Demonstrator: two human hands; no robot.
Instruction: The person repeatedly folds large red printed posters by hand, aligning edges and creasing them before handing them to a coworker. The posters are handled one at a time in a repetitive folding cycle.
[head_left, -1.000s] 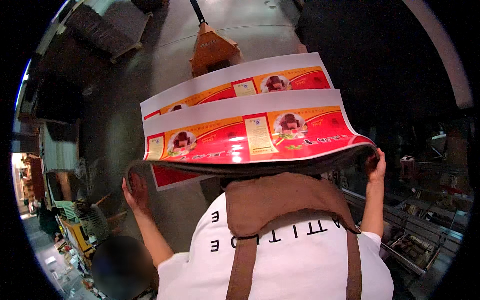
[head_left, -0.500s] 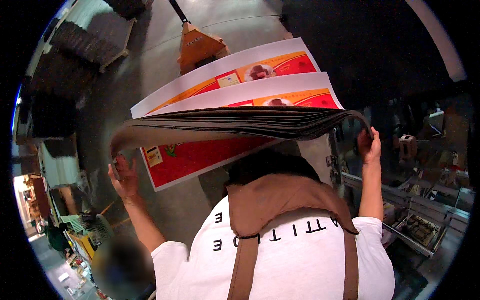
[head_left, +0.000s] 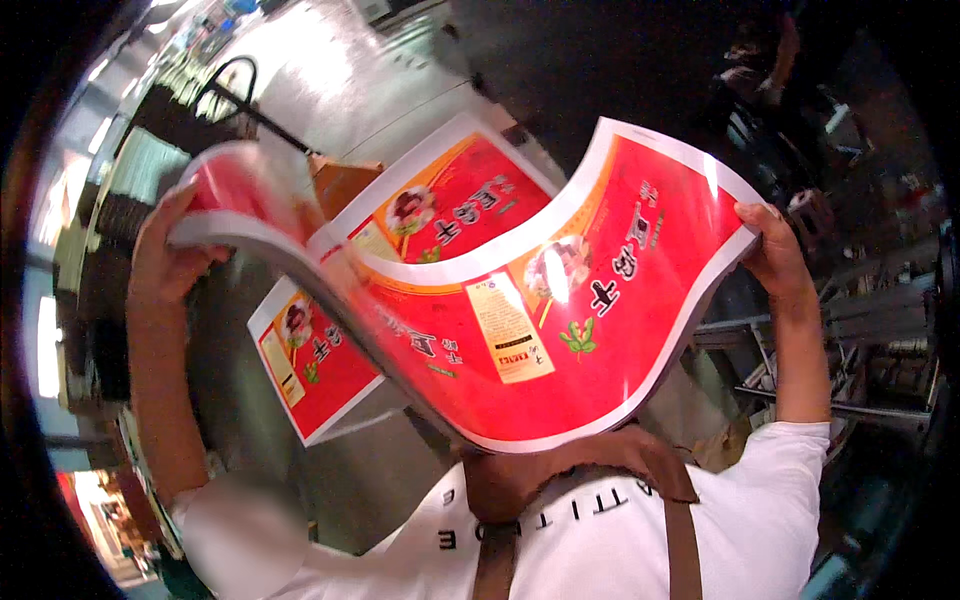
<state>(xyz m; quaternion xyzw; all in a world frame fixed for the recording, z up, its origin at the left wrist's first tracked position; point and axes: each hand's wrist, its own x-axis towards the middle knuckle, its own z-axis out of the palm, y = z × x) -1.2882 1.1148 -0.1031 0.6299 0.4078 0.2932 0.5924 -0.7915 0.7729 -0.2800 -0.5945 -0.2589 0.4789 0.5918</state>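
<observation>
A thick stack of printed sheets [head_left: 640, 300] sags between my hands, its middle bowed down close to my brown apron [head_left: 560, 460]. The upper face is red with white margins, an orange band, a food picture and a pale yellow panel. My left hand [head_left: 165, 250] is closed round the curled left end. At the right edge my right hand [head_left: 775, 245] grips the stack, thumb on the printed face and fingers out of sight beneath. Below it lie more red printed sheets [head_left: 480, 190], partly hidden; one corner [head_left: 315, 360] shows under the stack's left part.
An orange pallet jack [head_left: 340, 182] with a black handle [head_left: 235, 90] stands beyond the sheets. Piles of sheets [head_left: 150, 170] are at the far left. Metal racks or machine rails [head_left: 830, 400] run along the right. Grey floor [head_left: 400, 110] shows ahead.
The stack has swung from edge-on, dark underside showing, to printed face up with its middle sagging. Both hands have risen and spread apart. The view has turned.
</observation>
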